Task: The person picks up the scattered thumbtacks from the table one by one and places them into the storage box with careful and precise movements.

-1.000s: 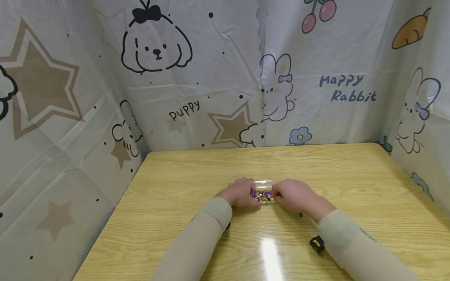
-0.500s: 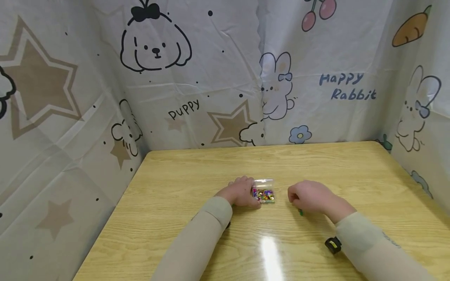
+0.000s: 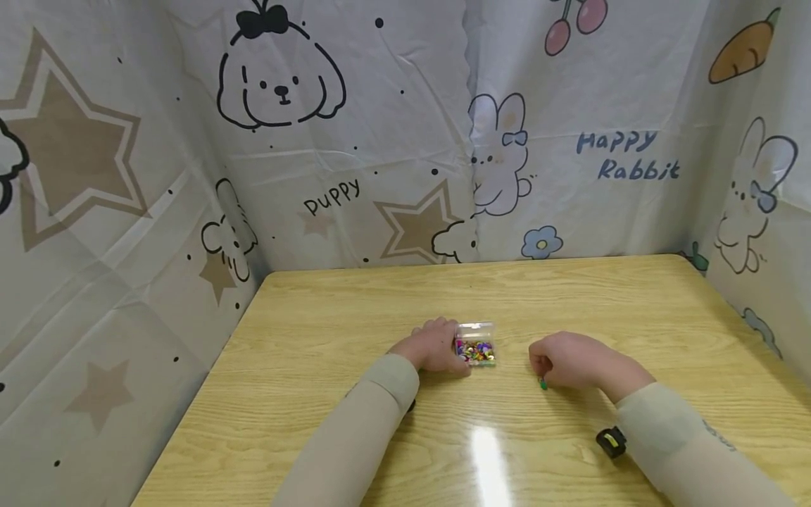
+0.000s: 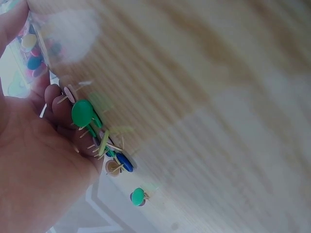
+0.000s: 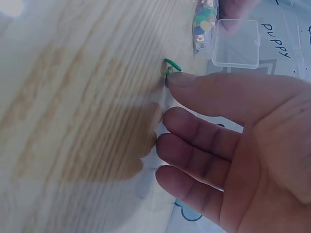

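Note:
A small clear plastic box (image 3: 476,354) lies open mid-table, its bottom filled with multicoloured thumbtacks. Its transparent lid (image 5: 236,43) stands raised on the far side. My left hand (image 3: 434,346) grips the box at its left end, thumb at the near side and fingers at the far side. Beside that hand, several loose thumbtacks (image 4: 82,114) show in the left wrist view. To the right of the box, my right hand (image 3: 573,360) is down at the table. Its thumb tip touches a green thumbtack (image 5: 172,64); the index fingertip is hidden, so I cannot tell whether it pinches.
The wooden table (image 3: 355,303) reaches back to a printed cloth (image 3: 393,141) that hangs at the back and both sides. Another green thumbtack (image 4: 138,196) lies apart from the loose group. A black strap mount (image 3: 611,442) sits at my right wrist.
My right hand has moved from the box's right end rightward, then down to the green thumbtack. My left hand and the box have stayed in place.

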{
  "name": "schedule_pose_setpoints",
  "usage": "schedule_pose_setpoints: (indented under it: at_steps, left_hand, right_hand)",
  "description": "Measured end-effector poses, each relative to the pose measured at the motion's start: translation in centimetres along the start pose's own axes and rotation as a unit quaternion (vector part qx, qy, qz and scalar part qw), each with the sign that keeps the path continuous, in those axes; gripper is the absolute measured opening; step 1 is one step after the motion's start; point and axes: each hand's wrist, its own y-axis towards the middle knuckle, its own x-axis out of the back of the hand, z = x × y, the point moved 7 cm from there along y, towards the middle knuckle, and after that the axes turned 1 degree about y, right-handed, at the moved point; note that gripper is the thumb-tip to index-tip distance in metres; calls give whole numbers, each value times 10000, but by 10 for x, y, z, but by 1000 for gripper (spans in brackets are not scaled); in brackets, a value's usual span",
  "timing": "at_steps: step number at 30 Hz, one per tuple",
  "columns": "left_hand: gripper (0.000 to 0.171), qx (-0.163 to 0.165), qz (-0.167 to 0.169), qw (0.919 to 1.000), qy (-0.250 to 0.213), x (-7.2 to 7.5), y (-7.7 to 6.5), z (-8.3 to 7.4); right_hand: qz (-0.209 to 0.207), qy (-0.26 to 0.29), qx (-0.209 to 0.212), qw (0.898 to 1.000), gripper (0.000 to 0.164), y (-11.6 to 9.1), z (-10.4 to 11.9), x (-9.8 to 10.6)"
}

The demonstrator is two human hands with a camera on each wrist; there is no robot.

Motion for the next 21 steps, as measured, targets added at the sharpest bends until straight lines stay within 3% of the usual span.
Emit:
schedule_pose_setpoints:
  at_steps: [21]
  left_hand:
    - [77, -15, 24, 10000, 75, 0, 1, 1]
  right_hand:
    - [-9, -24, -25, 10000, 25, 4, -5, -1]
